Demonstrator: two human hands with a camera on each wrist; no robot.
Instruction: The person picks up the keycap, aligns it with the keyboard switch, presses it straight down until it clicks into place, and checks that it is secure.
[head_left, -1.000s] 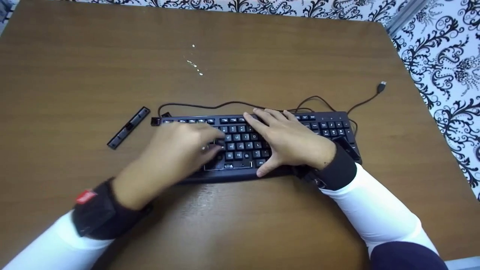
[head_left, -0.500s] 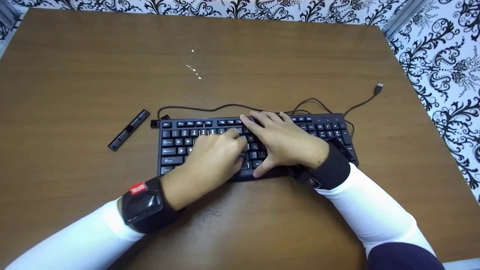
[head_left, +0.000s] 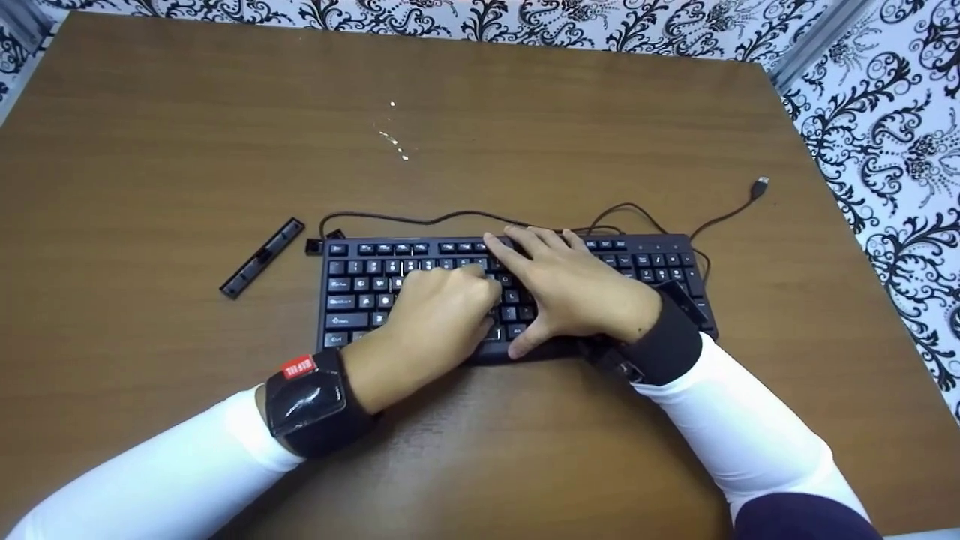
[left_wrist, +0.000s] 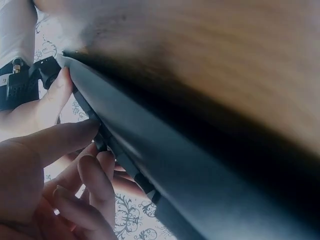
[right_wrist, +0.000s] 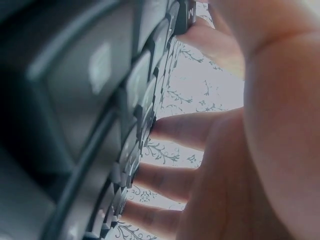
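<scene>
A black keyboard [head_left: 346, 301] lies on the wooden table, its left and right ends showing in the head view. Over its middle keys, my left hand [head_left: 439, 307] is curled with fingertips pointing down. The left wrist view shows that thumb [left_wrist: 75, 137] and curled forefinger pinching a small black key [left_wrist: 101, 143] at the keyboard's surface. My right hand [head_left: 577, 292] is spread flat to the right of it, fingers reaching the top rows and thumb at the front edge. In the right wrist view its fingertips [right_wrist: 137, 212] rest against the keys.
Left of the keyboard lies a long black bar [head_left: 262, 259], like a space bar key turned over. A small black loose key [head_left: 314, 246] sits by the top left corner. The cable [head_left: 420, 219] runs behind, ending in a USB plug [head_left: 759, 187] at right.
My left hand has moved right from the keyboard's left side onto its middle keys, uncovering the left keys, then nearly stopped. The right hand has stayed in place.
</scene>
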